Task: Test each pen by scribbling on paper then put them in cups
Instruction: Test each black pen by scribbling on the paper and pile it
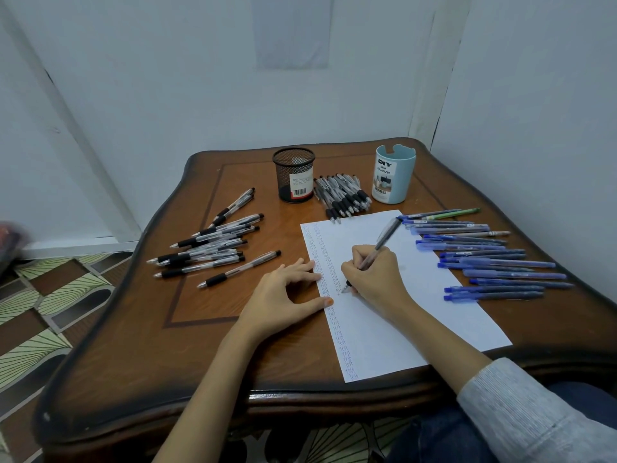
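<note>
My right hand point(374, 275) grips a clear black-tipped pen point(387, 233), its tip touching the white paper point(417, 315) beside two columns of small scribbles. My left hand point(283, 292) lies flat, fingers spread, pressing the paper's left edge. At the back stand a black mesh cup point(293, 175) and a pale blue cup point(394, 173), both showing no pens inside. Several black pens point(213, 245) lie loose at the left. Another bunch of black pens point(344, 195) sits between the cups. Several blue pens point(490, 259) lie at the right, partly on the paper.
The brown wooden table point(167, 362) stands in a corner, with white walls close behind and to the right. A patterned tiled floor point(43, 312) shows at the left. My knees in dark trousers are under the near right edge.
</note>
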